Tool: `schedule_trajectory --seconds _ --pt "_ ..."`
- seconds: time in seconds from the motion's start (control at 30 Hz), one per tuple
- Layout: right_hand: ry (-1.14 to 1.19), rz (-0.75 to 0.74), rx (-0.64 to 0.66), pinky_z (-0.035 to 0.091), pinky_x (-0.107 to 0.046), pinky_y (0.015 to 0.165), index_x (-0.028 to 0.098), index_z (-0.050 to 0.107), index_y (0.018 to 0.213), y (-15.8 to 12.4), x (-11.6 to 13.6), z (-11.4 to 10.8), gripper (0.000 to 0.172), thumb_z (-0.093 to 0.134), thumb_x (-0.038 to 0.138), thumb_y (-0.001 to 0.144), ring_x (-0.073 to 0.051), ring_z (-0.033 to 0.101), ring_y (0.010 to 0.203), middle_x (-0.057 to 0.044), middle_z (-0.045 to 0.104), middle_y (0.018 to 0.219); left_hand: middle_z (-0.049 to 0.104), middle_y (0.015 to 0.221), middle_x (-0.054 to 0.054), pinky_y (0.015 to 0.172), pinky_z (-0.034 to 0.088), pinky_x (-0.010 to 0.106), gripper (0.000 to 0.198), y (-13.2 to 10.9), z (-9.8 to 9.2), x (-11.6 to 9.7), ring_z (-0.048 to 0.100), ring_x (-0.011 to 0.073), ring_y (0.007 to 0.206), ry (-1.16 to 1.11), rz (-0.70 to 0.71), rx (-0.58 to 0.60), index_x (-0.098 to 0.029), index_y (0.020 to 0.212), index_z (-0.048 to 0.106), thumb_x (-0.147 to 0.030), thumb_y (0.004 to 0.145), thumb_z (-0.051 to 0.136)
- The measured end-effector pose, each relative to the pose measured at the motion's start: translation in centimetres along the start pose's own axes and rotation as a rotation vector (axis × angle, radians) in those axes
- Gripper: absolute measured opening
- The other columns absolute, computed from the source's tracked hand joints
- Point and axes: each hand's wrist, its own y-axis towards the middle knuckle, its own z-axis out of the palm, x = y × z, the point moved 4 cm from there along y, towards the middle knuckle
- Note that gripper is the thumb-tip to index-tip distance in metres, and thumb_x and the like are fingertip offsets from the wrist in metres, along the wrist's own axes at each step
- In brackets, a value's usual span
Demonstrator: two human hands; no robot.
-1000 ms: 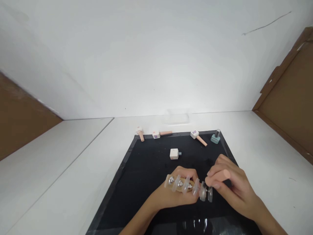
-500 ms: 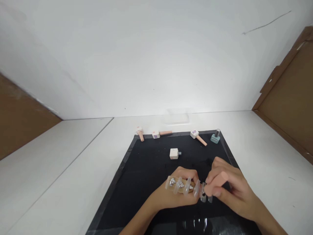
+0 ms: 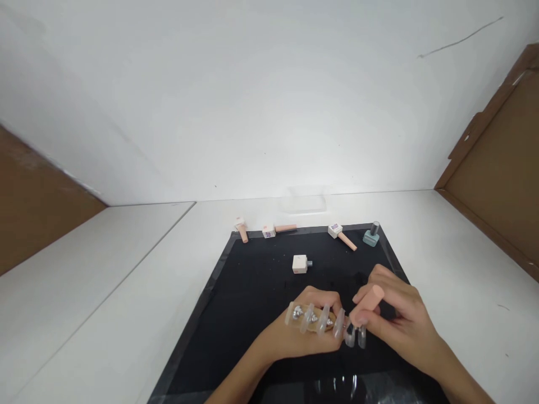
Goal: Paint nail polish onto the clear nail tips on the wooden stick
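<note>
Some right fingers (image 3: pixel 393 293) snug around cap (image 3: pixel 367 306)

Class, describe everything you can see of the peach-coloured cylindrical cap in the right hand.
The smooth, plastic-looking, peach-coloured cylindrical cap is pinched in the person's bare right hand. It tilts, its flat round end up and to the right, its lower end close by clear, curved, plastic-looking nail tips. Whether it touches them is unclear.

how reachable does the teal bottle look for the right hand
Probably yes: nothing visible lies between the right hand and the teal bottle, though that hand grips a peach cap.
</note>
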Motion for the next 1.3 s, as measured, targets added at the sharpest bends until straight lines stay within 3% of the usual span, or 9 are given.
schedule_trajectory --seconds 0.1,0.27,0.5,0.67,0.73,0.93,1.07,1.3 --pt "0.049 0.000 -0.047 0.037 -0.026 0.047 0.020 0.060 0.074 -0.1 -0.1 -0.1 0.020 0.056 0.032 0.090 -0.015 0.045 0.054 0.002 0.051 0.054 0.042 0.047 -0.007 0.045 0.030 0.016 0.019 -0.1 0.0 0.0 0.036 0.0044 0.045 0.017 -0.020 0.001 -0.018 0.050 0.038 -0.011 0.060 0.053" --pt "0.139 0.023 0.069 0.041 -0.026 0.048 0.020 0.060 0.064 0.0 0.1 0.3 0.029 0.056 0.033 0.090 -0.014 0.049 0.055 0.000 0.056 0.054 0.045 0.048 -0.007 0.046 0.032 0.016 0.018 -0.1 0.2 0.3 0.039 0.0044 0.045 0.009 0.009 0.017 -0.017 0.050 0.040 -0.011 0.060 0.053" --pt "0.041 0.130 -0.092 0.045 -0.027 0.051 0.021 0.061 0.064 -0.4 -0.8 -0.5 0.024 0.060 0.027 0.086 -0.015 0.053 0.057 0.000 0.061 0.061 0.049 0.051 -0.004 0.045 0.032 0.017 0.011 -0.2 -0.1 -0.4 0.040 0.0052 0.045 -0.114 -0.051 0.039 -0.016 0.052 0.045 -0.015 0.059 0.054" --pt "0.355 0.341 -0.119 0.052 -0.028 0.060 0.021 0.065 0.070 -1.1 -2.3 -0.5 0.026 0.058 0.039 0.087 -0.017 0.063 0.066 -0.004 0.068 0.076 0.047 0.051 -0.005 0.046 0.031 0.017 0.010 -0.5 -0.3 0.4 0.039 0.0056 0.047 -0.169 -0.129 0.058 -0.016 0.056 0.047 -0.016 0.060 0.057" --pt "0.519 0.392 -0.115 0.053 -0.027 0.058 0.021 0.067 0.075 -1.2 -2.5 -0.3 0.025 0.056 0.041 0.088 -0.014 0.061 0.061 -0.004 0.068 0.081 0.047 0.052 -0.005 0.045 0.031 0.017 0.012 -0.6 -0.3 1.0 0.039 0.0055 0.047 -0.247 -0.094 0.076 -0.016 0.058 0.048 -0.017 0.062 0.059" --pt "0.799 0.360 -0.022 0.049 -0.027 0.053 0.023 0.064 0.078 -0.6 -2.0 -0.1 0.022 0.058 0.041 0.086 -0.015 0.054 0.057 0.000 0.055 0.067 0.049 0.054 -0.004 0.045 0.032 0.017 0.016 -0.7 -0.5 1.4 0.041 0.0056 0.048 -0.384 -0.075 0.074 -0.016 0.058 0.047 -0.019 0.062 0.062" --pt "0.752 0.280 -0.031 0.047 -0.029 0.058 0.022 0.061 0.067 -0.4 -1.8 0.0 0.028 0.058 0.043 0.086 -0.016 0.052 0.064 0.000 0.050 0.066 0.047 0.053 -0.005 0.040 0.029 0.016 0.017 -0.7 -0.5 0.9 0.040 0.0047 0.043 -0.417 -0.084 0.089 -0.017 0.058 0.045 -0.020 0.062 0.061" --pt "0.667 0.405 0.097 0.040 -0.025 0.052 0.021 0.058 0.079 -1.3 -2.3 0.3 0.024 0.059 0.045 0.084 -0.014 0.047 0.062 0.000 0.047 0.073 0.045 0.053 -0.006 0.036 0.027 0.014 0.026 -0.8 -0.5 1.2 0.036 0.0024 0.038 -0.472 -0.114 0.102 -0.016 0.057 0.045 -0.027 0.065 0.067"
